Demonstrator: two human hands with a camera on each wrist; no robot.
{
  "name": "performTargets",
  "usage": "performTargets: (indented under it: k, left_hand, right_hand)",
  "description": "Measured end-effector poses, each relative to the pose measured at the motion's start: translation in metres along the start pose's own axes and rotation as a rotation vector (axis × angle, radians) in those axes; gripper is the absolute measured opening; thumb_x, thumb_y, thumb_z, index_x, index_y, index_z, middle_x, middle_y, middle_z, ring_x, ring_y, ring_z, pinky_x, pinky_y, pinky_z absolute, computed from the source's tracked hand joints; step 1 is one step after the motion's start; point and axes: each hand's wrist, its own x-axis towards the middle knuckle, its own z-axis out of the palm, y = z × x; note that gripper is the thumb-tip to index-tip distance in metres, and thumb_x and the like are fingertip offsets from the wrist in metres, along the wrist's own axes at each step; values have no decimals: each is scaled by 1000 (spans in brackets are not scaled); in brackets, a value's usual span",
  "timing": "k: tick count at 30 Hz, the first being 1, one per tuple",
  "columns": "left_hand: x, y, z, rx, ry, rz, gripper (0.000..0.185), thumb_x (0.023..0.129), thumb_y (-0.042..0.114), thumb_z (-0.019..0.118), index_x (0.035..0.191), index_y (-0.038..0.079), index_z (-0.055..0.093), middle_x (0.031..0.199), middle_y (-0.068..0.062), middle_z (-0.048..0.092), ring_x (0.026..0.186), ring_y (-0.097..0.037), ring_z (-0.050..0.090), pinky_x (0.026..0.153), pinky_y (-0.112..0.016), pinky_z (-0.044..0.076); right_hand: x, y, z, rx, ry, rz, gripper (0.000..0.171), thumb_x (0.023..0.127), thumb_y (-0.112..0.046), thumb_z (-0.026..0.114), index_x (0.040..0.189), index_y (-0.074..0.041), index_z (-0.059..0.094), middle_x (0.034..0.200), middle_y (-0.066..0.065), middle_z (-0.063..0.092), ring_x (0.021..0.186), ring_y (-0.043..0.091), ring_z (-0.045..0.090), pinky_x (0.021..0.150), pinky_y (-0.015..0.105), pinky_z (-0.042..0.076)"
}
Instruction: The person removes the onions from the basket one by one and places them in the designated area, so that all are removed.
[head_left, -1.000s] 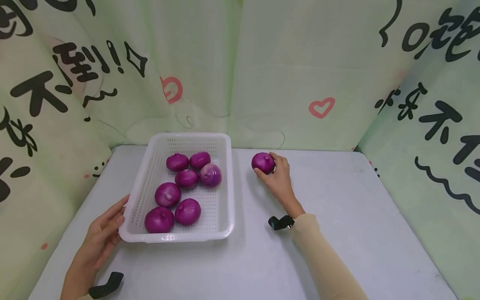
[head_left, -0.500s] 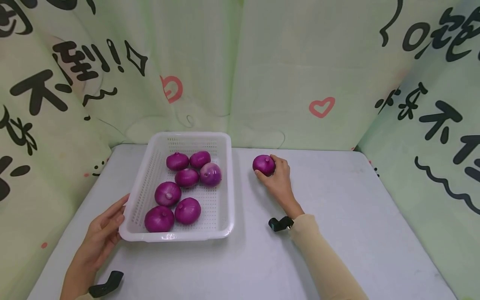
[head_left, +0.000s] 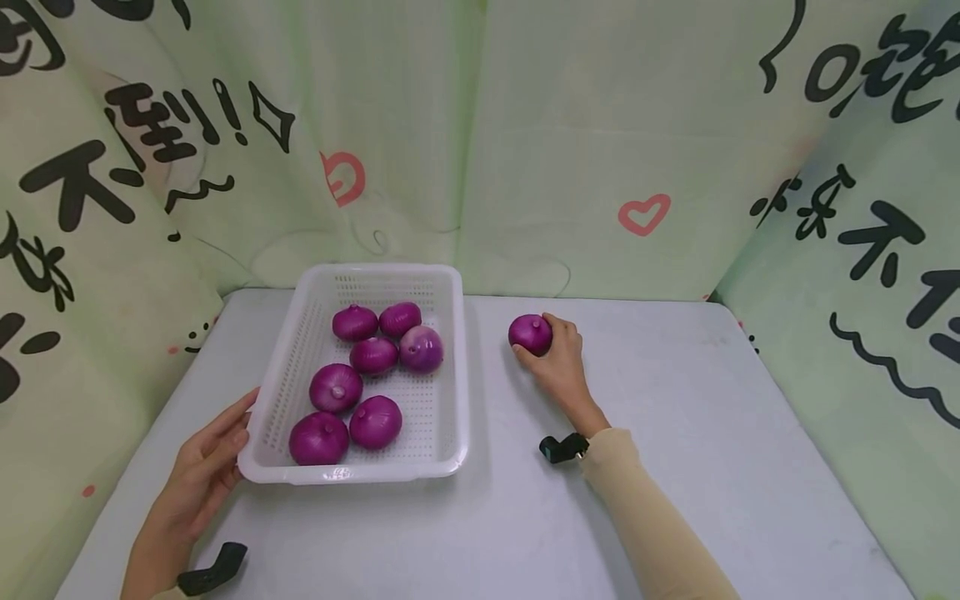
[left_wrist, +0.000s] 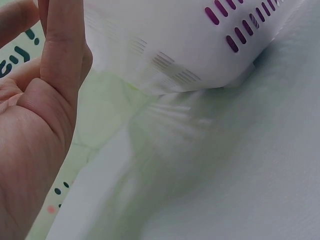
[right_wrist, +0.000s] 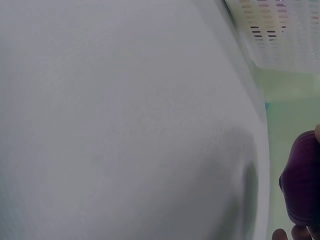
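In the head view, my right hand (head_left: 561, 362) pinches a red onion (head_left: 529, 334) between thumb and fingers, right of the basket. The same red onion (right_wrist: 302, 182) shows dark at the right edge of the right wrist view, with fingertips around it. My left hand (head_left: 201, 475) is at the near left side of a white plastic basket (head_left: 450, 417), its fairly straight fingers touching the wall and rim. Several more red onions (head_left: 335, 388) lie inside, mostly towards the left and back. From below, the left wrist view has the slotted basket wall (left_wrist: 150, 40) beside my upright fingers (left_wrist: 62, 50).
A white-covered table (head_left: 675, 467) carries the basket on its left half. Behind it and along both sides hangs a pale green curtain (head_left: 555, 167) with black lettering and red hearts. Black camera mounts (head_left: 213, 571) sit on both wrists.
My right hand has shifted slightly towards me and to the right, with the red onion in its grip. My left hand and the basket stay where they were.
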Motion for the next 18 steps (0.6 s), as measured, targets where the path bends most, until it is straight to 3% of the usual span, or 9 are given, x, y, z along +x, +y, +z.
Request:
performTargets:
  k: [18]
  left_hand:
    - [0,-1,0,8,11,-14,54,111,2,38,158,25,46,141,7,65,122,-7,67,94,-28,60]
  right_hand:
    - [1,10,2,-26,-18,6,75,91,-26,77,152,1,42,152,26,42,141,42,36,113,63,41]
